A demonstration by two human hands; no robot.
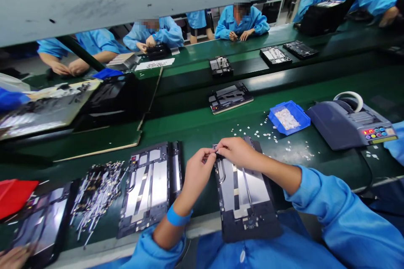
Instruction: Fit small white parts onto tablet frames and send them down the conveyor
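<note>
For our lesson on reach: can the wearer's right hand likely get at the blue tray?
Probably yes, once free: nothing tall stands between the right hand and the blue tray, whose open top shows white pieces.

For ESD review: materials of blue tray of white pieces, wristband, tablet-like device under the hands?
Blue tray: likely plastic, satin; evenly colored walls.
Wristband: matte, snug; fabric or rubber, can't tell.
Tablet-like device: silvery reflective plates, likely metal; dull black frame, probably plastic.

The left hand (198,172) and right hand (238,151) met at the fingertips over an open tablet's (248,195) upper edge; thin strips (97,199) lay heaped leftward, a blue tray (298,128) and tape dispenser (344,124) rightward.
</note>
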